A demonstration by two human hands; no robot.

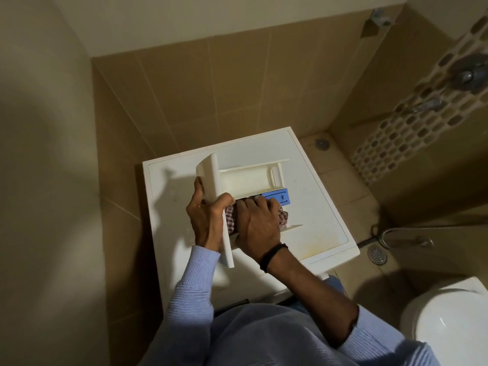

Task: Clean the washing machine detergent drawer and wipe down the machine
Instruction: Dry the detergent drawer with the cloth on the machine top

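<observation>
The white detergent drawer (245, 178) lies pulled out on top of the white washing machine (317, 207), its front panel to the left. A blue insert (280, 194) shows in its near compartment. My left hand (204, 215) grips the drawer's front panel, thumb and fingers curled round its edge. My right hand (257, 223) presses a red-and-white checked cloth (284, 216) into the near compartment, fingers curled over it. Most of the cloth is hidden under that hand.
Tiled walls close in behind and to the left of the machine. A toilet (446, 320) stands at the lower right. Floor drains (377, 254) and a hose (401, 235) lie on the floor to the right. Shower fittings (470, 75) hang on the right wall.
</observation>
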